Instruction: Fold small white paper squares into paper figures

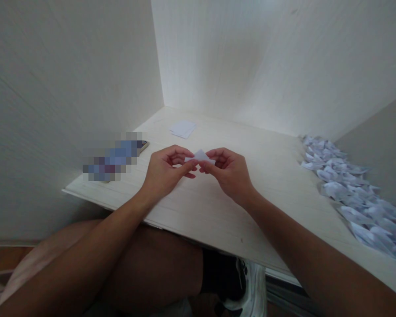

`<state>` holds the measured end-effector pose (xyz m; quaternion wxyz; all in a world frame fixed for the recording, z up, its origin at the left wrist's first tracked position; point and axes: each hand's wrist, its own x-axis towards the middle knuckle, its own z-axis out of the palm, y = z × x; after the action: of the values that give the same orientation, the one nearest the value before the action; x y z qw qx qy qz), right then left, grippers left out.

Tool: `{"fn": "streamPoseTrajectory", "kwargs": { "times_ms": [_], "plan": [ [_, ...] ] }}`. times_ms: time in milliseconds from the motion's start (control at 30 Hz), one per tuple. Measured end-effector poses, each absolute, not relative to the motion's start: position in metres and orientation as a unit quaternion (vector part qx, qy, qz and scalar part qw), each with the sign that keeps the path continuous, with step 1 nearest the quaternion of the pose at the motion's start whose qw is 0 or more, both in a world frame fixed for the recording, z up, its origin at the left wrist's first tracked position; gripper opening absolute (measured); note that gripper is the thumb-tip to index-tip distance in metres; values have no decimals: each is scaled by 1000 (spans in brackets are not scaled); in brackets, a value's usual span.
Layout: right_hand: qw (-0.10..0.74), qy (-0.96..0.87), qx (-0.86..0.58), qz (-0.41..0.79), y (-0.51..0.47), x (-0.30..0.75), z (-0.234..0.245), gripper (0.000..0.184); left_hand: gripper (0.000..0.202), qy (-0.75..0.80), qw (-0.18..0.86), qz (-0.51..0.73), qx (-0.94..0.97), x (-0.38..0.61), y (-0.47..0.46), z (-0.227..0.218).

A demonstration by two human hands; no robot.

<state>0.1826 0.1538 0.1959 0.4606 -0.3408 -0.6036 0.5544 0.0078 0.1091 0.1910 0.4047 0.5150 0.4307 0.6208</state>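
Observation:
A small folded piece of white paper (200,156) is held just above the pale wooden table (218,207), near its middle. My left hand (166,169) pinches the paper's left side between thumb and fingers. My right hand (229,171) pinches its right side the same way. The two hands meet fingertip to fingertip around the paper, and most of the paper is hidden behind the fingers.
A small stack of white paper sheets (183,128) lies at the back of the table. A long heap of several folded white paper pieces (350,193) runs along the right side. A blurred-out flat object (114,160) lies at the left. Walls enclose the table's back and left.

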Motion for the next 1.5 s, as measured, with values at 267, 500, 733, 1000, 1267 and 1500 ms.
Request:
{"fn": "streamPoseTrajectory", "kwargs": {
  "times_ms": [267,500,733,1000,1267,1500],
  "plan": [
    [454,-591,-331,579,155,186,202,32,32,428,421,641,479,5,110,193],
    [464,-562,-341,593,158,184,196,31,22,435,403,667,451,7,110,193],
    [457,-579,-336,586,162,186,192,20,29,410,416,680,442,4,111,191],
    [460,-583,-325,585,161,188,194,16,33,357,492,700,376,6,111,193],
    [475,-548,-322,608,159,188,202,16,26,315,621,642,321,4,111,191],
    [442,-521,-309,661,162,195,208,25,27,280,688,588,321,-4,108,196]
  ]
}}
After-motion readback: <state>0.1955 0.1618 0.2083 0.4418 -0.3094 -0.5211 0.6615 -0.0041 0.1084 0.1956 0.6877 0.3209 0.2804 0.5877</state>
